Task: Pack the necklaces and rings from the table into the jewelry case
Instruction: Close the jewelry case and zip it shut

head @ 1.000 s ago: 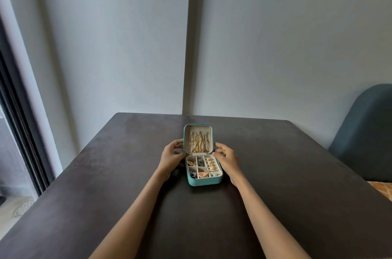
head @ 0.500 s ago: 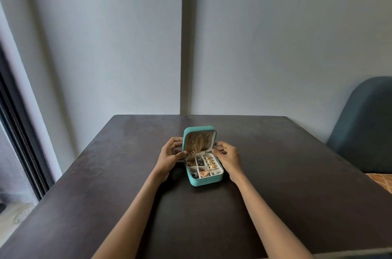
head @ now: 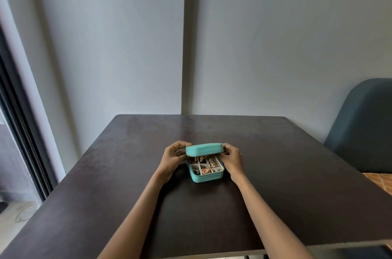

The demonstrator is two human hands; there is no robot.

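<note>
One teal jewelry case (head: 206, 174), mid-table, white divided tray holding gold pieces; piece count unreadable. Lid (head: 204, 149) half-lowered over tray. My left hand (head: 172, 158) pinches lid's left edge, my right hand (head: 232, 158) pinches right edge. One dark table (head: 275, 174); one blue chair (head: 364, 127) at right.

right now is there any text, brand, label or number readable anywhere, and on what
None: no text can be read.
The teal jewelry case and its lid show no visible label or brand.
The dark table, the wall and the chair show no visible writing.
</note>
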